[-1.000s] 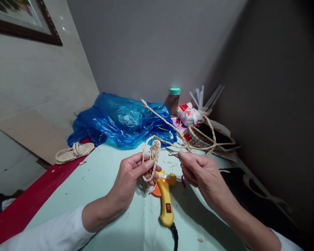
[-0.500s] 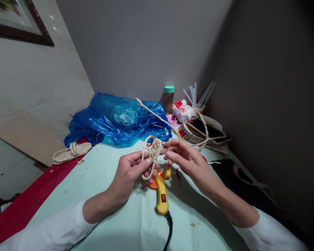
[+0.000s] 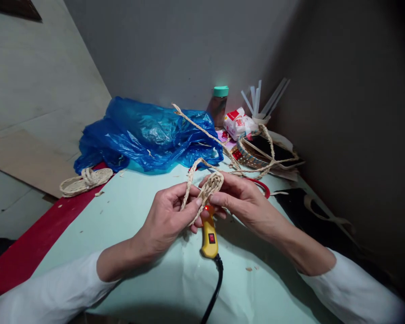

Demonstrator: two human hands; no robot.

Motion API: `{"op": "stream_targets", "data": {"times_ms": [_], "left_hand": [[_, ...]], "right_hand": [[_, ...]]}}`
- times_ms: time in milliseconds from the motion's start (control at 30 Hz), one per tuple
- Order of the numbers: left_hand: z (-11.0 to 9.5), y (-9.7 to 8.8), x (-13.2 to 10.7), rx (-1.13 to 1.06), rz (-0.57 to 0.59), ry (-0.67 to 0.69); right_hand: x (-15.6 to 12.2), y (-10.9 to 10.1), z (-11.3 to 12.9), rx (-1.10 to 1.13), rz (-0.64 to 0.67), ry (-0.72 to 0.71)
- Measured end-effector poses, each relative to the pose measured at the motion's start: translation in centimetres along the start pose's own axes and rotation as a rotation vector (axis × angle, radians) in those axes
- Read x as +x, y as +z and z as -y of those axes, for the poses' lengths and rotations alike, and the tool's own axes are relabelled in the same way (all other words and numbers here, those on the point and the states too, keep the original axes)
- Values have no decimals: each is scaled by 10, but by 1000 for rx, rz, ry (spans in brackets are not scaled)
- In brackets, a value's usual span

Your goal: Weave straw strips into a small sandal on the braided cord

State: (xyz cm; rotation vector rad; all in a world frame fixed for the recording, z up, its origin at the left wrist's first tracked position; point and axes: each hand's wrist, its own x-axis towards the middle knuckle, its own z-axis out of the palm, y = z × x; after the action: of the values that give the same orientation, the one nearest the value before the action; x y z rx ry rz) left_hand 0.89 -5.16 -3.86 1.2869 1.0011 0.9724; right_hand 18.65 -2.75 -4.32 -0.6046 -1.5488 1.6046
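A coiled braided straw cord [image 3: 209, 188] is held between both hands over the table. My left hand [image 3: 170, 211] pinches its lower left end, with a loose loop of braid rising past the fingers. My right hand [image 3: 245, 202] has thumb and fingers closed on the coil's right side. Just beneath lies a yellow hot glue gun [image 3: 209, 238], its red switch and a small red light lit; its front end is partly hidden behind the fingers. A black power cable [image 3: 216, 288] runs from its handle toward me.
A blue plastic bag [image 3: 148, 135] lies at the back, near a jar with a green lid [image 3: 220, 92] and a cup of glue sticks [image 3: 261, 114]. A sandal-shaped woven piece [image 3: 86, 181] rests on the left red edge. Loose braid [image 3: 202, 129] stretches across the back.
My right hand has closed on the coil, where its fingers were apart beside it before. The coil has tilted to the right. The view has dipped, so the background sits higher.
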Motion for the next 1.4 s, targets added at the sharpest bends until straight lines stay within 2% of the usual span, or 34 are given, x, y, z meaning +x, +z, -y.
{"op": "stream_targets", "data": {"times_ms": [200,400,633,833,967,1200,1400], "left_hand": [[-1,-1,-2,-2,5,-17],[2,-2,1,-67,59,-47],[8,-4,4,-182,127,-136],[5,-1,-2,-214,134,-134],[3,1,-3,-230,128,-104],[-2,-3,1,-291,296,-78],[-3,-8,3,-251,340,-118]], "right_hand": [[-2,-3,4,-95,43,-19],[-3,-5,4,-304,-19,-59],[-3,-3,-1,-185,-17,-15],[-6,3,-4,-200,-35,9],[-8,7,-2,-244,-99,-25],[-6,2,8,-192,-114,-57],[-7,4,7,-125,-50,8]]}}
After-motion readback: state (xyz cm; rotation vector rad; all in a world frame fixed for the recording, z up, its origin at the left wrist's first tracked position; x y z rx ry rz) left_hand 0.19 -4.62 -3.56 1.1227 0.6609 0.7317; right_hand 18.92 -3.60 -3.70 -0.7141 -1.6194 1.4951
